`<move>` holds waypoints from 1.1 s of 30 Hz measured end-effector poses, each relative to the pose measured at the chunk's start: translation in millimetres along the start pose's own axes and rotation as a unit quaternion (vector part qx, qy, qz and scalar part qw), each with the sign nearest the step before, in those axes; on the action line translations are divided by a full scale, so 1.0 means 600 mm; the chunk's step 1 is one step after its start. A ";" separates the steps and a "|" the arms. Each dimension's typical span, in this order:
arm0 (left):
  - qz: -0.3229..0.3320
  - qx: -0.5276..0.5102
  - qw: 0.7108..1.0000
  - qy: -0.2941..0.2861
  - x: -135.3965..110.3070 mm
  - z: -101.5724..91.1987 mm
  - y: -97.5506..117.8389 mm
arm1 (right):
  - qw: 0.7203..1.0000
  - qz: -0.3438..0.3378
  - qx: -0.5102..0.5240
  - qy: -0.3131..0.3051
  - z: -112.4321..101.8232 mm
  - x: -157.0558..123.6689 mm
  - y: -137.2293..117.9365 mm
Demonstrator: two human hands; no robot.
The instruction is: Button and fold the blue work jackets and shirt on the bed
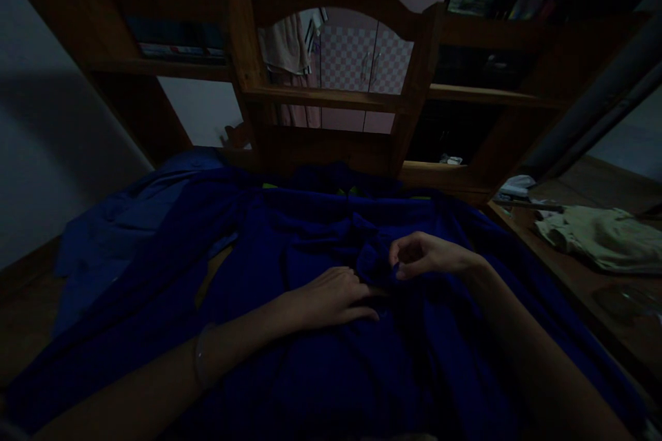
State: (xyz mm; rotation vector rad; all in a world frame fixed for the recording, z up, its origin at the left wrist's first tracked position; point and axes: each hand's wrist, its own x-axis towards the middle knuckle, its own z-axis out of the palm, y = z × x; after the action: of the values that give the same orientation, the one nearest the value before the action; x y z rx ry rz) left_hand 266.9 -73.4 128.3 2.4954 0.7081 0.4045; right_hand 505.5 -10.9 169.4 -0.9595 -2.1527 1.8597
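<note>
A deep blue long-sleeved shirt (pixel 310 351) lies spread out in front of me, one sleeve reaching out to each side and creases running across its middle. My left hand (pixel 338 296) rests on the front of the shirt, thumb and index finger stretched out and the other fingers partly curled. Just right of it, my right hand (pixel 418 256) pinches a small bit of the blue cloth between thumb and fingers, with the fabric bunched beside it. Dim light hides the detail of the pinched part. A thin bracelet (pixel 199 358) circles my left wrist.
Behind the shirt rises a wooden frame with shelves (pixel 331 100). Lighter blue cloth (pixel 118 234) lies at the left. On the right, a wooden surface (pixel 574 275) bears a folded pale garment (pixel 605 234). Clothes (pixel 284 41) hang beyond the frame near pink cabinet doors (pixel 352 58).
</note>
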 end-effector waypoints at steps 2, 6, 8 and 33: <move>0.005 0.017 1.000 0.008 0.002 0.002 0.007 | 1.000 -0.002 -0.013 0.001 -0.001 -0.001 -0.001; 0.015 -0.011 1.000 0.010 0.005 0.002 0.011 | 0.999 -0.008 -0.027 -0.015 -0.002 -0.003 -0.002; 0.017 -0.025 1.000 0.008 0.006 0.003 0.010 | 1.000 -0.016 -0.021 -0.016 -0.001 -0.004 -0.002; -0.011 -0.020 1.000 -0.005 0.015 0.030 0.017 | 0.992 -0.048 -0.071 -0.092 0.029 0.001 -0.007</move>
State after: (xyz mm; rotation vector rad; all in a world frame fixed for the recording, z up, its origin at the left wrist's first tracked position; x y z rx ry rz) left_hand 285.8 -82.8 120.4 2.4487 0.7155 0.3936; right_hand 494.9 -25.1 169.0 -0.7189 -2.4197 1.8346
